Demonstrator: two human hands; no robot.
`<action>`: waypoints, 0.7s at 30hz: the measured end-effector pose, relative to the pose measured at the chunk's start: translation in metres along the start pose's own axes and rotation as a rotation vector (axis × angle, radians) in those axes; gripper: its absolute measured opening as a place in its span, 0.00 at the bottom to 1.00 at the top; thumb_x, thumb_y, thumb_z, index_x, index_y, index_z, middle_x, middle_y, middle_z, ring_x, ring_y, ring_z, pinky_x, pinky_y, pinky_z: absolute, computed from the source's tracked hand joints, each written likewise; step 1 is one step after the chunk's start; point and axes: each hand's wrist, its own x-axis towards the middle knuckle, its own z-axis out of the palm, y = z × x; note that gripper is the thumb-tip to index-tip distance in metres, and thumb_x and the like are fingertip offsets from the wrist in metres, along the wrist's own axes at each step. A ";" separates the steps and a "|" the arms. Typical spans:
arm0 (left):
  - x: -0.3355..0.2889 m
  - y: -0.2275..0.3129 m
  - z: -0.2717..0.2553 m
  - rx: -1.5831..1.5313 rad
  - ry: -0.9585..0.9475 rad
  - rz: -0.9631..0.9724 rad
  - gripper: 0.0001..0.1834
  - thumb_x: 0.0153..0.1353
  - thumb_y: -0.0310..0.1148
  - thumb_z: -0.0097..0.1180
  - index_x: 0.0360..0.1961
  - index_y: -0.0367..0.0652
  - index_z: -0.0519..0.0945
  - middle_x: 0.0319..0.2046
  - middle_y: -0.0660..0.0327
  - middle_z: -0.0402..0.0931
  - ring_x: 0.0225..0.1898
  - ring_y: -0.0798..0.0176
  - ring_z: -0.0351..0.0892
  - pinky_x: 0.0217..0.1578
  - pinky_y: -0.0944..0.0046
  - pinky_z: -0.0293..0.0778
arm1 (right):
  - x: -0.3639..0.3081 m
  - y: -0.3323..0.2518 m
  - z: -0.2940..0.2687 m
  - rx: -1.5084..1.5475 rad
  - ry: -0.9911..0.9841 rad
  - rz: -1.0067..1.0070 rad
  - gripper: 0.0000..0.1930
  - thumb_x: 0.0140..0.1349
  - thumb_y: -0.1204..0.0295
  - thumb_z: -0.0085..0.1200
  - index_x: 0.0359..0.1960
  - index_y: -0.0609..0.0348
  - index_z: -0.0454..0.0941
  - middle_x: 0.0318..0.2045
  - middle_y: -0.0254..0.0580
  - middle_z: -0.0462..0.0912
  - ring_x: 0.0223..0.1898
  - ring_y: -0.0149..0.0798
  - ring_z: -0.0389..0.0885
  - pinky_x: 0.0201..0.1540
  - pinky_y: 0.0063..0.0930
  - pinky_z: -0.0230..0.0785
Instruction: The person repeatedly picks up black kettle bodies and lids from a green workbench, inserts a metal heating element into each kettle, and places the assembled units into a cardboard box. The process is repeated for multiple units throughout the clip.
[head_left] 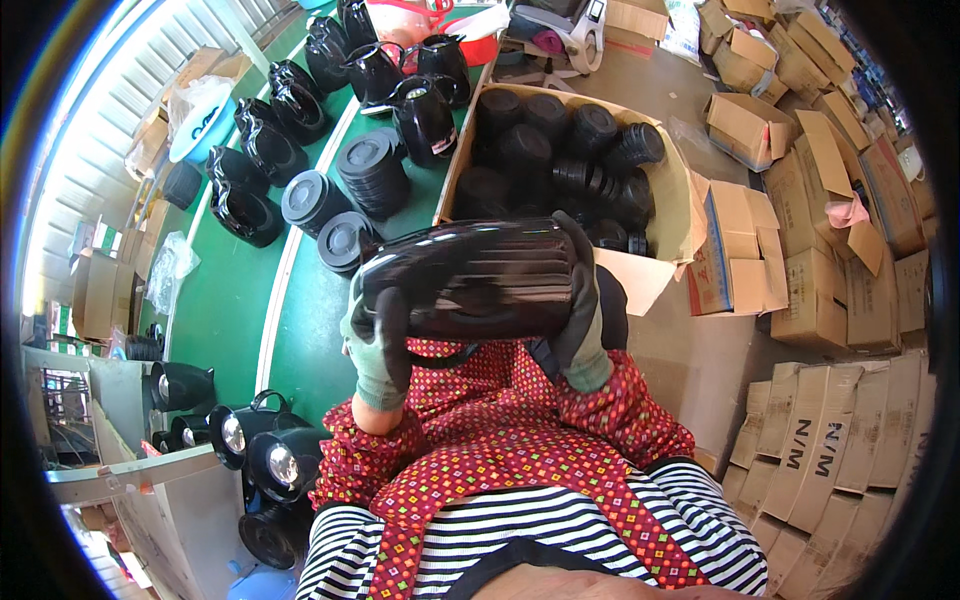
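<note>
I hold a glossy black jug [480, 278] on its side in front of my chest, between both gloved hands. My left hand [382, 335] wraps round its left end, with the thumb on the near side. At the right end, the fingers of my right hand [582, 300] close over the rim and base area. Just beyond the jug on the green table stand stacks of round black discs [373, 172], like lids or bases. Several similar black jugs [425, 120] with handles and spouts stand farther off on the left.
A large open carton [678, 178] full of round black parts stands ahead to the right. Flattened cartons [815, 440] are piled at the right. Black jugs with shiny insides [282, 465] lie at lower left. The green table [310, 290] runs along my left.
</note>
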 end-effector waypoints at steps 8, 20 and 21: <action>-0.061 -0.035 0.012 0.648 -0.174 0.538 0.24 0.48 0.36 0.84 0.42 0.41 0.84 0.70 0.38 0.63 0.73 0.33 0.67 0.70 0.43 0.69 | 0.009 0.004 -0.099 -0.625 -0.124 0.308 0.26 0.86 0.59 0.36 0.73 0.64 0.71 0.62 0.45 0.83 0.62 0.41 0.81 0.69 0.37 0.72; 0.018 -0.076 -0.135 1.690 0.043 -0.308 0.56 0.57 0.45 0.72 0.83 0.54 0.54 0.75 0.37 0.58 0.71 0.30 0.67 0.67 0.40 0.70 | 0.020 0.038 -0.082 -1.065 -0.527 -0.115 0.19 0.53 0.72 0.73 0.48 0.63 0.88 0.47 0.49 0.89 0.52 0.49 0.87 0.57 0.39 0.78; 0.022 -0.075 -0.140 1.570 0.027 -0.434 0.53 0.59 0.43 0.70 0.82 0.56 0.55 0.73 0.38 0.63 0.67 0.32 0.73 0.64 0.42 0.73 | 0.018 0.036 -0.075 -1.032 -0.529 -0.117 0.19 0.54 0.70 0.73 0.48 0.61 0.89 0.45 0.47 0.88 0.50 0.49 0.86 0.56 0.38 0.78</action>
